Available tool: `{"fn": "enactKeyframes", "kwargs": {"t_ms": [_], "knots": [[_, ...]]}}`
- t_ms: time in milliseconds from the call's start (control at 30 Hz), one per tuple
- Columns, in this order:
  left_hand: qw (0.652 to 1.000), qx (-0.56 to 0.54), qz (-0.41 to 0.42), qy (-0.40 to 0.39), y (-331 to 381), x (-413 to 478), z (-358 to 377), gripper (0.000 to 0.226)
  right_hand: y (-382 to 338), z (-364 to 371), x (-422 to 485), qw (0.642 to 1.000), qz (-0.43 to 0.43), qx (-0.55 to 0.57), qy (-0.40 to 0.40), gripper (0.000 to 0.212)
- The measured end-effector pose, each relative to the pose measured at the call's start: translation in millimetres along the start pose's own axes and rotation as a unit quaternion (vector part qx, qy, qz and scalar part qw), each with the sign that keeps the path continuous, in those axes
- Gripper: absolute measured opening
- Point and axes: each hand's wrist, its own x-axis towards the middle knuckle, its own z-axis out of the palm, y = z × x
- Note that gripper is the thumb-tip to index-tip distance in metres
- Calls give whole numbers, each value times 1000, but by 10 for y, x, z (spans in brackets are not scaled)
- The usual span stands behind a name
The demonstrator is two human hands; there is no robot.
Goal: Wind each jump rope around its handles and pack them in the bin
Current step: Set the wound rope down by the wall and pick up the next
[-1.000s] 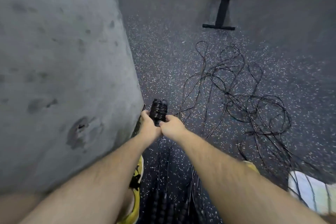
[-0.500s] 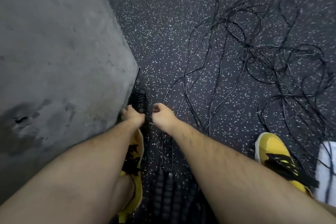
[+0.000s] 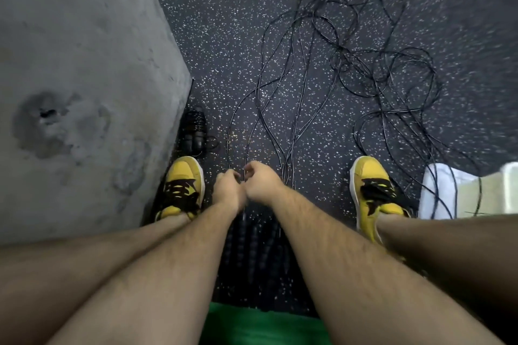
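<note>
bin (image 3: 476,193): cords draped over rim | wound rope (image 3: 194,131): on floor | left hand (image 3: 227,190), right hand (image 3: 262,183): each grip pinching loose cord (image 3: 262,109)

1. The floor (image 3: 229,45) was black rubber, speckled all over with small white and pale flecks.
2. The loose jump ropes (image 3: 364,70) sprawled across it were thin black cords.
3. The wound jump rope (image 3: 194,131) by the wall was glossy black, handles included.
4. The wall (image 3: 78,64) was mottled grey concrete with darker patches and a small dark pit.
5. The left shoe (image 3: 182,190) and the right shoe (image 3: 372,190) were yellow with black laces and black markings; the right showed a white sole edge.
6. The bin (image 3: 476,193) at the right edge was white and pale, translucent.
7. The fabric (image 3: 263,325) at the bottom edge was bright green.
</note>
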Motion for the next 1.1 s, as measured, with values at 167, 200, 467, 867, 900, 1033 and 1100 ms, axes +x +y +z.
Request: {"fn": "enactKeyframes", "kwargs": {"t_ms": [167, 200, 467, 867, 900, 1033, 1100], "knots": [[999, 40, -36, 3, -209, -75, 142, 23, 281, 295, -24, 999, 17, 43, -13, 40], [998, 42, -50, 2, -234, -58, 148, 28, 334, 325, -8, 998, 27, 55, -14, 40], [990, 82, -98, -63, -203, 158, 357, 85, 658, 338, 278, 991, 96, 87, -24, 35], [965, -177, -13, -192, 191, -183, 20, 24, 323, 176, 382, 965, 98, 237, 49, 55], [955, -186, -9, -231, 249, -235, -61, 27, 248, 144, 386, 954, 98, 276, 57, 60], [926, -184, 3, -328, 475, -412, -410, 19, -22, -137, 328, 923, 91, 358, 112, 29], [917, -210, 7, -340, 607, -532, -601, 20, -137, -312, 201, 934, 88, 317, 139, 28]]}}
